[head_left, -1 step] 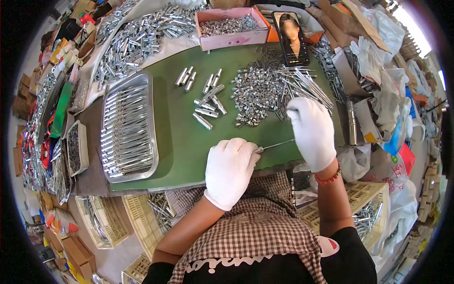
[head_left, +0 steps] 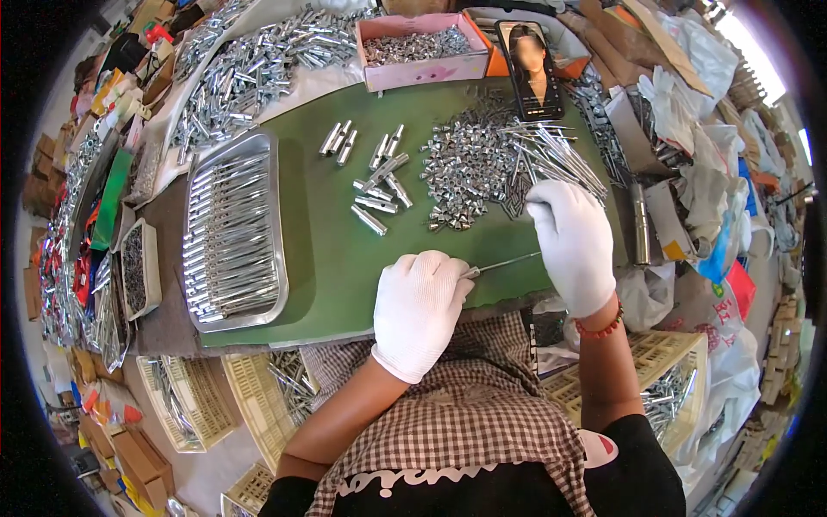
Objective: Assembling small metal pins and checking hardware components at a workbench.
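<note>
My left hand (head_left: 419,303), in a white glove, is closed at the front edge of the green work surface. From its fingers sticks out a shiny metal sleeve with a thin metal rod (head_left: 506,262) pointing right. The rod's far end meets the edge of my right hand (head_left: 575,246) in the picture; whether they touch I cannot tell. That gloved hand is curled with its fingertips together, beside some small dark pins (head_left: 515,196). Anything in its pinch is hidden. Beyond lie a heap of small silver collars (head_left: 465,164), a bundle of long thin rods (head_left: 564,159) and several loose metal tubes (head_left: 376,205).
On the left, a metal tray (head_left: 280,258) holds rows of tubes with rods. A pink box (head_left: 413,76) of small parts and a phone (head_left: 527,73) stand at the back. More tubes (head_left: 250,86) are heaped back left. Plastic crates (head_left: 250,405) sit below the table edge.
My right hand has shifted very slightly to the right and toward me. The left hand keeps its hold on the sleeve and rod.
</note>
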Motion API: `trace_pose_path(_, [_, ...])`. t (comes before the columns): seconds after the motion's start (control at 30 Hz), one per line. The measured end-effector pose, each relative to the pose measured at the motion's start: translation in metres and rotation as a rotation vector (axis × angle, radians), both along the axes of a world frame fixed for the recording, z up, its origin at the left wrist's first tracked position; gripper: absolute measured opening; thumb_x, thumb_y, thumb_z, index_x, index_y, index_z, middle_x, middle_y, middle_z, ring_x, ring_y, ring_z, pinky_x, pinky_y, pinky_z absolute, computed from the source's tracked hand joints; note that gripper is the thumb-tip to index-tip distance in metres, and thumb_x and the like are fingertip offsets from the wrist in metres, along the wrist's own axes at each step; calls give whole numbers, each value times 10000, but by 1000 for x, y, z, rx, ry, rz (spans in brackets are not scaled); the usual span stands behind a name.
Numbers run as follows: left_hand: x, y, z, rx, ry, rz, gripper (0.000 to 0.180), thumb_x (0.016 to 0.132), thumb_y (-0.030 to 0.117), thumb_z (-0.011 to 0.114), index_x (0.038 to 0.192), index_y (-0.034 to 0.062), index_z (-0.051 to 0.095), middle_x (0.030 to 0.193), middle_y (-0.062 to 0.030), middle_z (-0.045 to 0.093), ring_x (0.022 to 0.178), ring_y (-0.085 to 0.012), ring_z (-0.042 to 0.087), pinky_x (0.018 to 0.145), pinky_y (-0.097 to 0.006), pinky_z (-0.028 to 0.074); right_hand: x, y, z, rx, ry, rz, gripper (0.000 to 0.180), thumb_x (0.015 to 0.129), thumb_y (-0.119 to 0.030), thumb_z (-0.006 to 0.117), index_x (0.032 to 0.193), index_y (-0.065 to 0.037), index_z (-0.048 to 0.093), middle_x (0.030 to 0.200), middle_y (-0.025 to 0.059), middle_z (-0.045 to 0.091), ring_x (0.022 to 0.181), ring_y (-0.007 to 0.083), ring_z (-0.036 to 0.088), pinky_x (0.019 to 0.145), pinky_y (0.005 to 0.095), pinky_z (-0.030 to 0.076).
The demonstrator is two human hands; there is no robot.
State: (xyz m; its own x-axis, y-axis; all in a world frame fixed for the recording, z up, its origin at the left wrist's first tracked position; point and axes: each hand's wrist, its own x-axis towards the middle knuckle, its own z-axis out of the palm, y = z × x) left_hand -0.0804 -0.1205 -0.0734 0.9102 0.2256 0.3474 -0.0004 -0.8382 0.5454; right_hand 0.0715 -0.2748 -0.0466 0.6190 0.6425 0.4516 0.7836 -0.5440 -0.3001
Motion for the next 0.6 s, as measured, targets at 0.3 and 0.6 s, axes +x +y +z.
trace_pose_path(0.3, [2,1,1,46,-4,-9,115,844,166,747,937,111,709,897,-61,648,850,-305,638,745,-443,480,-39,-1,-9,126,253,224,187,798,-27,731,956,-124,708,856,65,713,876,335,672,872,427,511])
trace_pose_path(0.6, [1,1,1,67,20,-10,132,822,162,762,864,91,659,851,-72,607,817,-315,623,723,-453,477,-41,13,-8,17,-15,387,206,786,-58,673,986,-74,627,737,59,600,754,282,600,769,413,487])
